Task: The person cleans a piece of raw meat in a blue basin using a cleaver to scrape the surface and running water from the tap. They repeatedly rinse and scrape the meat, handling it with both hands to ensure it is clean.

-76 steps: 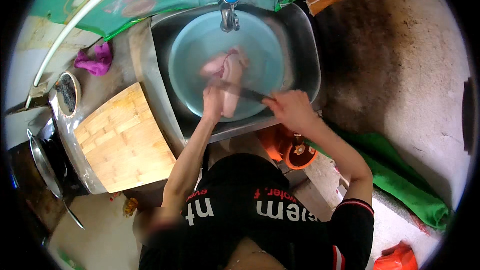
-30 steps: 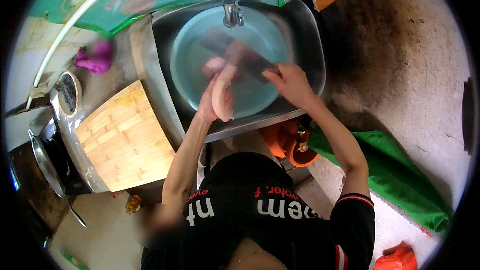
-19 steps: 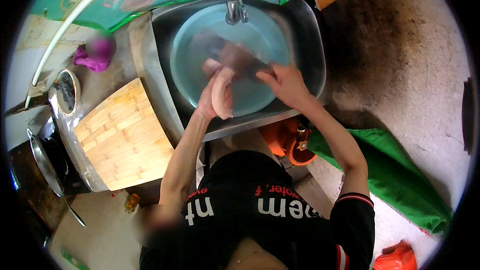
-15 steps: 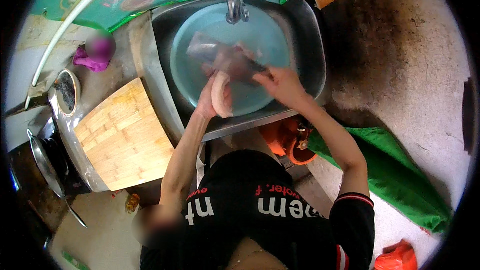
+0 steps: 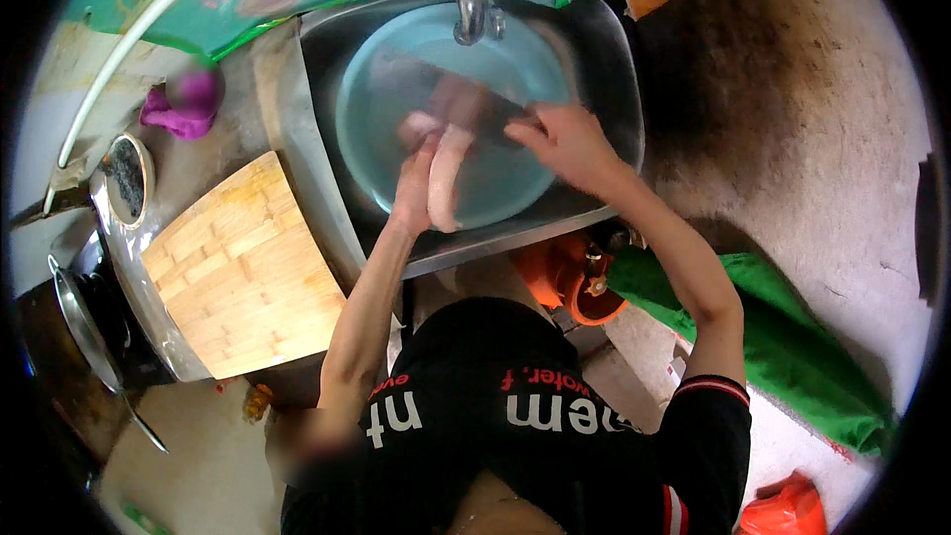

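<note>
Over a light blue basin [image 5: 369, 159], my left hand [image 5: 412, 193] grips a strip of pale, pinkish meat [image 5: 451, 173]. The strip looks like pork with its skin on, and its pale end hangs down along my palm. My right hand [image 5: 573, 147] is closed round the handle of a broad knife [image 5: 421, 79]. Motion smears the blade, which points up and left across the top of the meat. Whether its edge touches the meat I cannot tell. The basin stands in a steel sink [image 5: 616, 104], below a metal faucet [image 5: 470, 15].
Left of the sink lies a wooden cutting board [image 5: 248, 267]. Behind it are a small bowl [image 5: 127, 178] with dark contents and a purple cloth [image 5: 183, 117]; a pan [image 5: 84, 327] sits farther left. At right are an orange container [image 5: 584, 297], green cloth [image 5: 783, 347] and red bag [image 5: 788, 507].
The knife and my right hand have shifted slightly up and right. The meat has moved a little to the right in my left hand, which keeps its hold.
</note>
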`<state>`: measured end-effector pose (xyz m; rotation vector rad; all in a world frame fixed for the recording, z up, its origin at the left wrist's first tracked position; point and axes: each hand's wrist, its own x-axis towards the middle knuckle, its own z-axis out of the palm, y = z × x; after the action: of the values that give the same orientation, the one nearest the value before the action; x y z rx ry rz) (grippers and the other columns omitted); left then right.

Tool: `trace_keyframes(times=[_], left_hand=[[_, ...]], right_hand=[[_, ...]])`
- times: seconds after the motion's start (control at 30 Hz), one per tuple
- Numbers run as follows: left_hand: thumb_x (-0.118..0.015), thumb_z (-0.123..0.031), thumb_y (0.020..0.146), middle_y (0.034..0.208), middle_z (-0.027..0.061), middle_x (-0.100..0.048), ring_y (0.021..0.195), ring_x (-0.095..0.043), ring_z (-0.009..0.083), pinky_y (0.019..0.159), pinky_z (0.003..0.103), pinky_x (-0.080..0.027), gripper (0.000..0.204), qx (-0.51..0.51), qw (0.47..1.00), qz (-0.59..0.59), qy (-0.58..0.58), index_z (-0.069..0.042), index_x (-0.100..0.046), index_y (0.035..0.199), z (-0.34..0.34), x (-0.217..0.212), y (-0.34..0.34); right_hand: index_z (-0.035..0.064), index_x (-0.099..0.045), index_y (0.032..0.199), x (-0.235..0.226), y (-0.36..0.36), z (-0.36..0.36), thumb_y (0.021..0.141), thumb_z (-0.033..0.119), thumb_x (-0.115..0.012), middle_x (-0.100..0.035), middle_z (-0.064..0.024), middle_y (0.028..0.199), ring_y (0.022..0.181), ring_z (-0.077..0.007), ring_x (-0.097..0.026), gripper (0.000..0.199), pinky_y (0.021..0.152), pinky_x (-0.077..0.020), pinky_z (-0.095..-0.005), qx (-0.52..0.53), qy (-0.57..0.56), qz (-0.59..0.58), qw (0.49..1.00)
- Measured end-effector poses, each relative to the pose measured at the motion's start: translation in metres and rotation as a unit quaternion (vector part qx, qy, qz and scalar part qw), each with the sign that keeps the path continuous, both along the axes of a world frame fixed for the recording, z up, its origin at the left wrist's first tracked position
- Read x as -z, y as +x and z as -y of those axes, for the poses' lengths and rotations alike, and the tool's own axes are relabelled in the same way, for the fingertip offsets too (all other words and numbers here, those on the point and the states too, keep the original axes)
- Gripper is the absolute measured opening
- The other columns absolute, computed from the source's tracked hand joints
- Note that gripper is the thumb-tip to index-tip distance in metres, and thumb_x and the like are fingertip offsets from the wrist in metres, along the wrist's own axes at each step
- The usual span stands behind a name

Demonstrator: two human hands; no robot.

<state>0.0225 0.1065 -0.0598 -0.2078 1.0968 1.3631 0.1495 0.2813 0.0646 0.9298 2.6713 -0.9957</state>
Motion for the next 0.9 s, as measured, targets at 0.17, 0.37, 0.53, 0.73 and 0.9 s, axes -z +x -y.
trace_keyframes(times=[0.17,0.37,0.53,0.73,0.9], left_hand=[[-0.043,-0.047,0.097,0.081,0.0042,-0.059,0.058,-0.056,0.0162,0.043,0.031,-0.042,0.046,0.005,1.000,0.008,0.020,-0.006,-0.057,0.112,0.004,0.005,-0.001],[-0.044,-0.047,0.097,0.056,0.0029,-0.051,0.043,-0.049,0.0166,0.037,0.032,-0.040,0.042,-0.013,1.000,0.000,-0.010,-0.008,-0.058,0.091,-0.004,-0.018,0.004],[-0.041,-0.048,0.098,0.058,0.0035,-0.051,0.044,-0.049,0.0169,0.037,0.032,-0.039,0.043,0.000,1.000,0.011,0.000,-0.008,-0.057,0.093,-0.001,-0.011,-0.001],[-0.043,-0.048,0.097,0.059,0.0029,-0.051,0.047,-0.048,0.0157,0.039,0.032,-0.039,0.042,-0.019,0.996,0.081,0.021,-0.009,-0.057,0.093,0.002,-0.005,0.001],[-0.042,-0.048,0.097,0.058,0.0019,-0.051,0.046,-0.048,0.0152,0.039,0.032,-0.039,0.041,-0.011,0.995,0.094,0.013,-0.010,-0.057,0.092,0.007,-0.002,0.006]], right_hand=[[0.0013,-0.064,0.086,0.013,0.002,0.006,0.085,0.036,-0.063,-0.064,-0.0199,0.075,0.073,-0.0391,-0.062,0.035,0.065,-0.0472,-0.0455,0.055,-0.064,-0.010,0.996],[0.0011,-0.066,0.085,0.006,0.004,0.011,0.086,0.040,-0.062,-0.065,-0.0203,0.076,0.074,-0.0378,-0.063,0.039,0.065,-0.0478,-0.0444,0.034,-0.083,-0.067,0.994],[0.0010,-0.066,0.082,0.025,0.008,-0.007,0.086,0.038,-0.062,-0.064,-0.0198,0.074,0.071,-0.0363,-0.064,0.038,0.063,-0.0476,-0.0428,0.049,-0.048,-0.062,0.996],[0.0012,-0.065,0.082,0.005,0.008,0.025,0.086,0.041,-0.060,-0.064,-0.0180,0.071,0.069,-0.0357,-0.063,0.040,0.062,-0.0469,-0.0424,0.032,-0.114,-0.024,0.993],[0.0017,-0.064,0.088,0.027,0.011,0.006,0.087,0.038,-0.061,-0.065,-0.0160,0.073,0.067,-0.0333,-0.062,0.037,0.061,-0.0476,-0.0409,0.061,-0.098,-0.030,0.993]])
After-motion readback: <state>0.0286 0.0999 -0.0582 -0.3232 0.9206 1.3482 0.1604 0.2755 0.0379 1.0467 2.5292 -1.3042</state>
